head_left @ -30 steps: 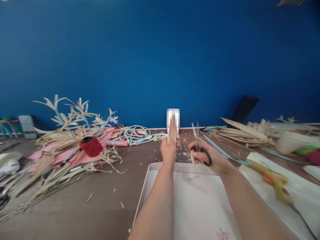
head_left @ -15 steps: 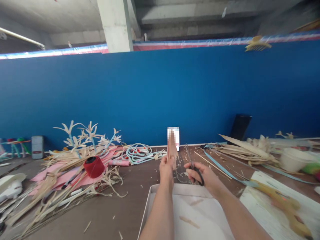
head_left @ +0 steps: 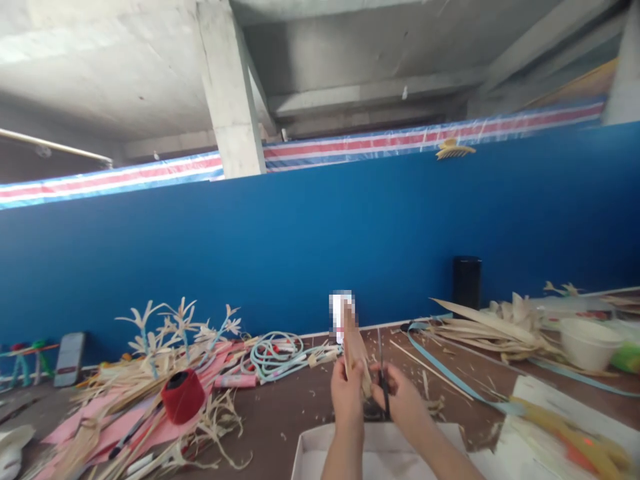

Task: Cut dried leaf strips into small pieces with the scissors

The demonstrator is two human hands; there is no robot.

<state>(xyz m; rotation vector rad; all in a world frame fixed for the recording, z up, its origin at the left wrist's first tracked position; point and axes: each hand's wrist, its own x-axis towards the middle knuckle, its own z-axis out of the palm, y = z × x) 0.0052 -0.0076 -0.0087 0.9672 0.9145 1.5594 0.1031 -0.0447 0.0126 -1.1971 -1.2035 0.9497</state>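
I see a pale dried leaf strip pinched upright in my left hand, fingers closed around its lower end. My right hand sits just beside it, closed through the handles of black scissors. The blades point up, right next to the strip; I cannot tell whether they touch it.

Directly beneath both hands lies a white tray, its near part cut off by the frame. It rests on a brown table littered with leaf scraps. Left of my left hand are a coil of pale blue cord, a red spool, a pink sheet and a heap of dried leaves with small leaf flowers standing above it. Right of my right hand a blue strip runs across the table, with more leaves beyond it, a white bowl and a blurred yellow glue gun.

Beyond the hands a blue wall backs the table, a black box leaning against it. Above are a striped band, a concrete pillar and bare ceiling.
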